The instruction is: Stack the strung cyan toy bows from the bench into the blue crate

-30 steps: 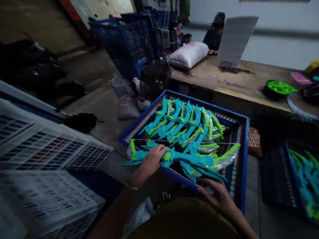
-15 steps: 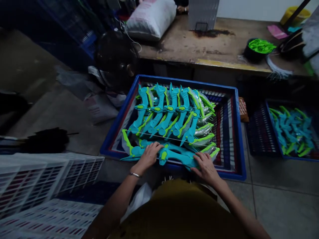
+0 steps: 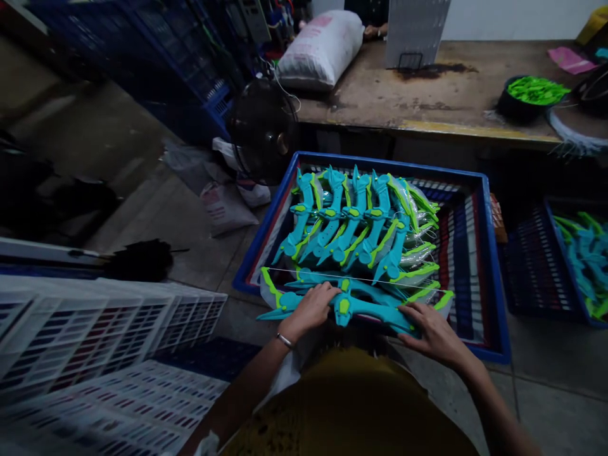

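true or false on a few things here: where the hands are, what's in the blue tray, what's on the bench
1. Both hands, left hand and right hand, rest on the teal and green toy bow at the near edge of the blue tray. True.
2. The tray holds red toys. False: they are teal and green.
3. A black bowl of green parts sits on the wooden bench. True.
4. The white sack lies on the floor. False: it lies on the bench.

No legible text; pink print on white sack [image 3: 322, 45] unreadable.
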The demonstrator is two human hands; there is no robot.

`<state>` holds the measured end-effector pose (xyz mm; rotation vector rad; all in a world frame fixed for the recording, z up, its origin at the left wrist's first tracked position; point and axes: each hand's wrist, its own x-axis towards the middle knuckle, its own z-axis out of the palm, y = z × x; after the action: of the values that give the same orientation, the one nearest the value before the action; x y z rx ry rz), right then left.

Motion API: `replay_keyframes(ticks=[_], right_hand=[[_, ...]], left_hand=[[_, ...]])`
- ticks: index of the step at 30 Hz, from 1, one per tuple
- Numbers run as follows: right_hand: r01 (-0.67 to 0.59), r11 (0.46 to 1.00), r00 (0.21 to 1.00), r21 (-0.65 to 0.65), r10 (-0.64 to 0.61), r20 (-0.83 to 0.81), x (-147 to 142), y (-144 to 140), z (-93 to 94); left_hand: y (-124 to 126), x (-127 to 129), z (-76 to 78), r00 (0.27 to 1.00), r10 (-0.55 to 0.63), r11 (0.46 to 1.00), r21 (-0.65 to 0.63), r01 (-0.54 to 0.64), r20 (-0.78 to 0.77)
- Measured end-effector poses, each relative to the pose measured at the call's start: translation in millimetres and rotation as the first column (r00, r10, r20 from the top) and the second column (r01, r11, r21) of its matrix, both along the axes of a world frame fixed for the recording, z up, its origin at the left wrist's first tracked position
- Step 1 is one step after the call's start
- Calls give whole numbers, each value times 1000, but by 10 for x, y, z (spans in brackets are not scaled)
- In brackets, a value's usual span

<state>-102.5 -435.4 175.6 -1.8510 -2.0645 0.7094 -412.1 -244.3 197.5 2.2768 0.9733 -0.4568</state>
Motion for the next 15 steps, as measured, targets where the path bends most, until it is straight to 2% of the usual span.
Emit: replay_keyframes(ticks=[3,8,12,15], right_hand=[[3,999,1000,-39,-2,16,-61,82,-22],[38,997,999,-61,-37,15,-126,238,-101],[51,988,998,-144,-47,29,-135,359,-107],[52,987,998,-151,-45,47,-128,421,-158]], left_hand=[[134,-1,-118,998,-35,999,-33,34,-44],[315,40,-314,997,-57,998,-1,57,-53],[386,72,-400,997,-68,997,43,70,-48],[393,86,-457,998,-65,993,94,67,-28]])
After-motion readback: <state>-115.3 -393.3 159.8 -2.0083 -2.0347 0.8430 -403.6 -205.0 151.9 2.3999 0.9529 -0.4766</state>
